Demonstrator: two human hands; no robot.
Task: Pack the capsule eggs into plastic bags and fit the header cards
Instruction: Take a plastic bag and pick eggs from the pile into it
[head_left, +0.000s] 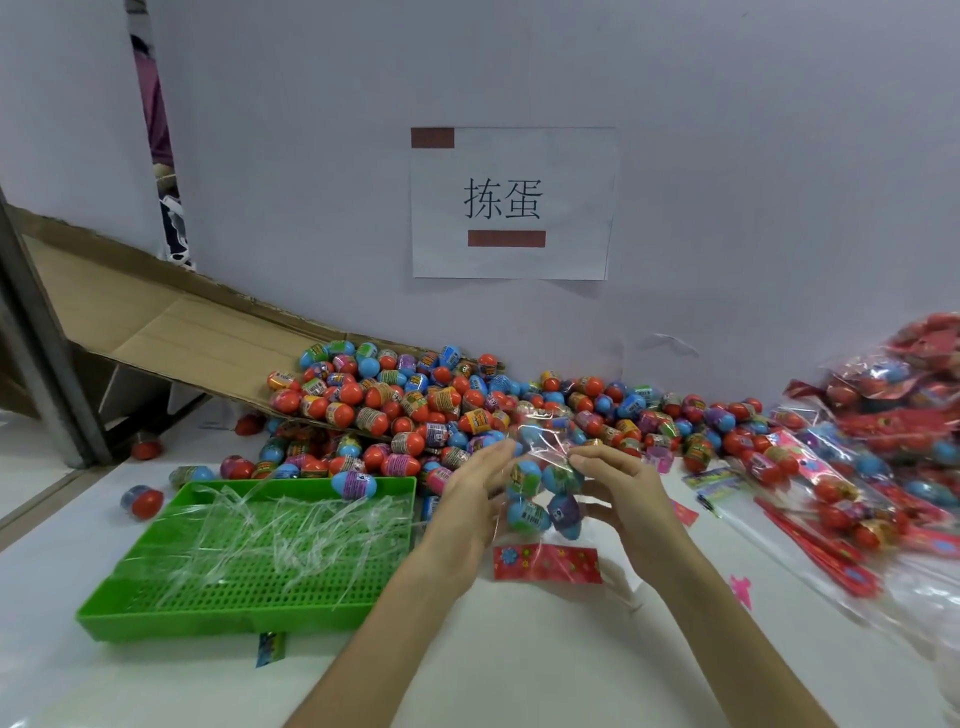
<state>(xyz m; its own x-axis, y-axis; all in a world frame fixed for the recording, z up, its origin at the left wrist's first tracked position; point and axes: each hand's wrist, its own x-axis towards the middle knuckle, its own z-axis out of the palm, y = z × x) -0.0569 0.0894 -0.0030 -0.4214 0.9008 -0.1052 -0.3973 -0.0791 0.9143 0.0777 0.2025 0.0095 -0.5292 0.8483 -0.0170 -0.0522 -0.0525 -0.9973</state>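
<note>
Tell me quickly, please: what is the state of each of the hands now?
Left hand: open, straight fingers resting against the side of the plastic bag.
Right hand: closed, pinching the plastic bag holding capsule eggs.

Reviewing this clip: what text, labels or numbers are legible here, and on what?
"拣蛋": large white paper sheet.
Wrap labels on the loose plastic capsule eggs: too blurred to read.
Labels on the bagged eggs in the clear plastic bag: blurred too.
Red flowered header card: no legible words.
Small blue and yellow paper slip: blurred.
</note>
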